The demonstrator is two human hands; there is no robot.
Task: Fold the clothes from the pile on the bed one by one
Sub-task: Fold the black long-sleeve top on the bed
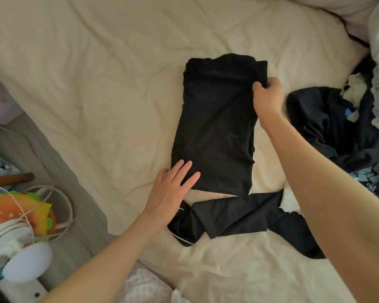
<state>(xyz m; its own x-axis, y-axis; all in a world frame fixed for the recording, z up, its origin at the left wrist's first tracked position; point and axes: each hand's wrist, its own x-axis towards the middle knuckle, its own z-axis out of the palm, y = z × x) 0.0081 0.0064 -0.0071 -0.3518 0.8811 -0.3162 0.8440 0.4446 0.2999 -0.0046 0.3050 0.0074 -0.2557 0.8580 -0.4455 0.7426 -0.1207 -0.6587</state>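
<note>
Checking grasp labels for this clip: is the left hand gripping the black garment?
No. The left hand lies flat, fingers straight, on the black garment; only the right hand pinches it.

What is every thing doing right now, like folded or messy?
Black garment: partly folded, flat on the bed.
Left hand: fingers straight, pressing the garment's near left corner.
Right hand: pinching its far right corner.
Pile: crumpled, unfolded.
Dark cloth: rumpled, unfolded.
Bed: sheet wrinkled.
</note>
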